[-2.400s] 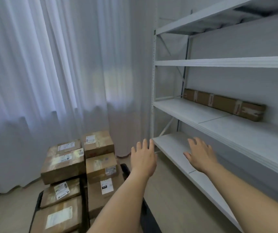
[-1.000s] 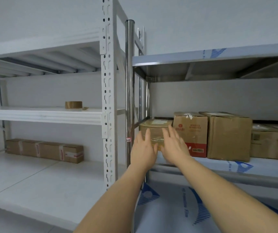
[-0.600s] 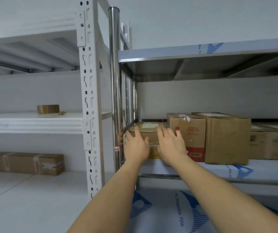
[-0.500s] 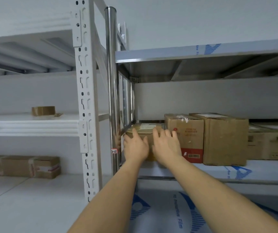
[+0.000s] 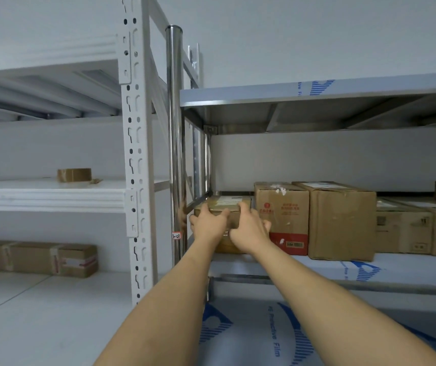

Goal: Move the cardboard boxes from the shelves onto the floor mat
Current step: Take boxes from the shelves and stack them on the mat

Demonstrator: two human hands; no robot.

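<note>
A small cardboard box (image 5: 228,207) with a white label on top sits at the left end of the steel shelf (image 5: 396,268). My left hand (image 5: 207,225) grips its left front corner, thumb over the top edge. My right hand (image 5: 250,228) grips its right front side, fingers curled over the top and into the gap beside the red-printed box (image 5: 283,217). Most of the small box's front is hidden behind my hands. The floor mat is out of view.
Right of the red-printed box stand a taller brown box (image 5: 341,220) and lower boxes (image 5: 407,228). A steel post (image 5: 176,143) and a white upright (image 5: 136,154) flank the small box on the left. The white rack holds a tape roll (image 5: 74,175) and a long box (image 5: 37,258).
I turned from the boxes on the floor mat to the steel shelf. My hands reached the small box and have now closed on its front corners.
</note>
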